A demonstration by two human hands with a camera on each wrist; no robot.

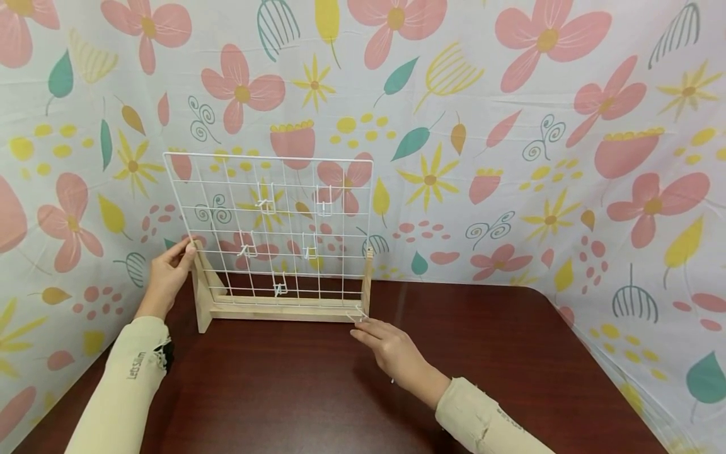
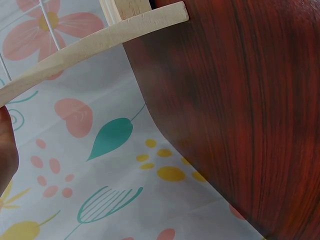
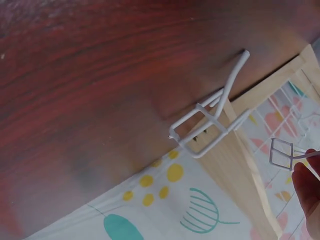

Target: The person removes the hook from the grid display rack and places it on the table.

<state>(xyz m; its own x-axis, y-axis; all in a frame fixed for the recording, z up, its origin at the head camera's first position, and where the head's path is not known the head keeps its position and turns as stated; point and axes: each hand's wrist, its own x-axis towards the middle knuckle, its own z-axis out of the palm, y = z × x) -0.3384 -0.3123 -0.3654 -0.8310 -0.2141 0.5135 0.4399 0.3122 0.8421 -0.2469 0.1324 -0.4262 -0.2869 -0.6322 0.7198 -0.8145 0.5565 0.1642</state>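
A white wire grid [image 1: 295, 243] stands upright in a light wooden stand [image 1: 283, 313]. Several white wire hooks hang on the grid, one of them low down [image 1: 280, 288]. My left hand [image 1: 167, 271] grips the top of the stand's left upright, thumb toward the front; the left wrist view catches only a bit of it at the edge. At the grid's lower right corner, my right hand [image 1: 397, 354] pinches a white wire hook [image 3: 282, 154] by its stem. Another white hook [image 3: 200, 127] shows closer to the right wrist camera, overlapping the stand's end.
The dark reddish wooden table [image 1: 272, 391] carries the stand near its back edge. A white cloth with printed flowers and leaves [image 1: 454, 189] hangs behind and along both sides. The stand's right upright [image 1: 367, 280] is close to my right fingers.
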